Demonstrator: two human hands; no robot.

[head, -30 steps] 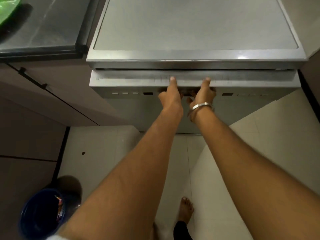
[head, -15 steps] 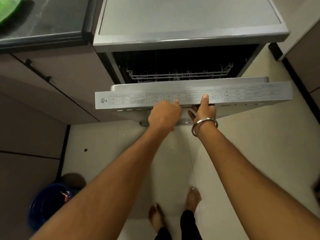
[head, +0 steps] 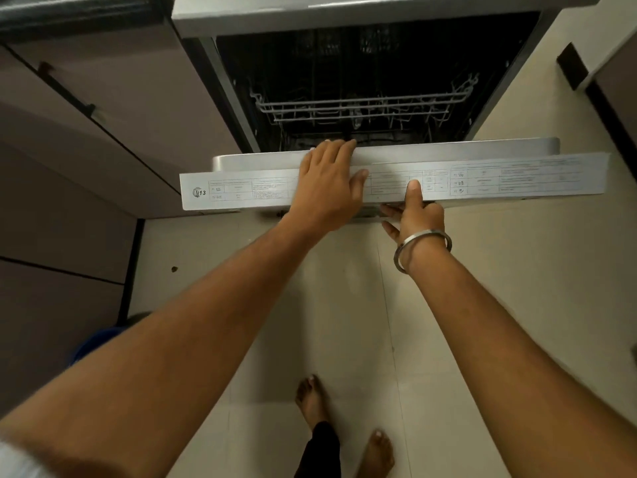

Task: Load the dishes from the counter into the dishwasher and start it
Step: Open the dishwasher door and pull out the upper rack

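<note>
While left hand [head: 327,188] presses flat, right hand [head: 418,210] grips dishwasher door [head: 499,177].

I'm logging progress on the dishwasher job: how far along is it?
Early stage. Done: the dishwasher door is unlatched and partly lowered, exposing a wire rack with no dishes visible on it. In hand: the left hand lies over the door's top edge while the right hand grips it from below. Left: open it fully, load the dishes, start the machine.

Both arms stretched forward, left hand [head: 327,188] flat with fingers straight over the door [head: 482,181] edge, right hand [head: 418,212] gripping it, thumb on top, fingers curled beneath
</note>
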